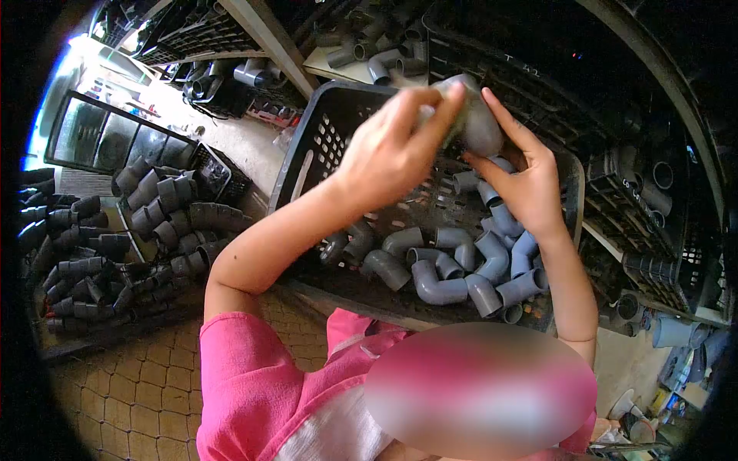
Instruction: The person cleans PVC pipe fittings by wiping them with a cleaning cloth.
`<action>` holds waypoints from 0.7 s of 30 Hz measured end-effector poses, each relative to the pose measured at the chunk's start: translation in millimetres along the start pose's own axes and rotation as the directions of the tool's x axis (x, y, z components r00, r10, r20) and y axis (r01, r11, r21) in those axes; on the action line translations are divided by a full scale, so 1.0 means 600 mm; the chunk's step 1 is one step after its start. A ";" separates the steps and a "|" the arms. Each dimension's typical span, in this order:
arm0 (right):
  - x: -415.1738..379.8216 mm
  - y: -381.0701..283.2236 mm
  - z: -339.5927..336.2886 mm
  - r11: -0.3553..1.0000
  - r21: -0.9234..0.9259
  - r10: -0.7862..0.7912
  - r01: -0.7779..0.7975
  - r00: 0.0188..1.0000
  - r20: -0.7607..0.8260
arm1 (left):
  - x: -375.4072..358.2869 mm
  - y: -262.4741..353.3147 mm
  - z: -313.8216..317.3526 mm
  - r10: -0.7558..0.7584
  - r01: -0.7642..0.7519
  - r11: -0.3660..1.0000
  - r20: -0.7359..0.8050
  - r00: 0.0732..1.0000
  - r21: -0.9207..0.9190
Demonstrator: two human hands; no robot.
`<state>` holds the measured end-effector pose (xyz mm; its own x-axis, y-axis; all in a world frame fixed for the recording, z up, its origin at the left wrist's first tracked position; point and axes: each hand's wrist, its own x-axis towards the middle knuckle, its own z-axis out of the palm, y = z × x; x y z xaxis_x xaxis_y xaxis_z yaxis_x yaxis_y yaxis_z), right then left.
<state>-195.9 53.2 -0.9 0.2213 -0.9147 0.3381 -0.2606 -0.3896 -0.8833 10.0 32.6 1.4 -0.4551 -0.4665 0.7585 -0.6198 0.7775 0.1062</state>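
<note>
My right hand (523, 169) is wrapped round one side of a grey pipe fitting (482, 127), thumb below and fingers above. On its left, my left hand (396, 146) has its fingers bent against the fitting, with something pale and blurred at the fingertips that I cannot make out. Both hands are raised over a black perforated crate (296, 173). Several grey pipe elbows (438, 284) lie in the crate's near and right parts, below the hands.
Dark pipe fittings (165, 203) are piled at the left. Black crates (642, 192) stand at the right, and more grey fittings (380, 65) lie on a shelf beyond the crate. Wire mesh (138, 384) covers the lower left.
</note>
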 end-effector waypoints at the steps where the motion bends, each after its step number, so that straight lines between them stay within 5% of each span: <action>1: 0.001 0.000 -0.001 1.000 -0.020 -0.016 0.016 1.000 -0.019 | -0.002 0.008 0.000 0.034 -0.034 0.999 -0.002 0.999 -0.040; 3: 0.003 -0.002 -0.004 0.997 -0.061 -0.047 0.044 0.997 -0.054 | 0.002 0.017 0.001 0.180 -0.182 0.982 -0.044 0.983 -0.056; 11: 0.005 -0.016 -0.009 0.875 -0.432 -0.260 0.217 0.965 -0.041 | -0.006 -0.002 0.017 0.008 -0.008 1.000 -0.020 1.000 -0.003; 15: 0.005 -0.019 -0.015 0.817 -0.521 -0.307 0.249 0.951 -0.027 | -0.010 0.022 0.015 0.197 -0.197 0.976 -0.001 0.980 -0.091; 21: 0.000 -0.039 -0.024 0.739 -0.641 -0.244 0.208 0.969 0.034 | -0.002 -0.001 0.013 -0.017 0.020 0.996 0.030 0.999 -0.082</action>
<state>-203.2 61.2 24.5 0.3102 -0.7881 0.5317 -0.7488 -0.5471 -0.3740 5.9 29.6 -4.3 -0.4633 -0.4922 0.7370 -0.5743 0.8001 0.1733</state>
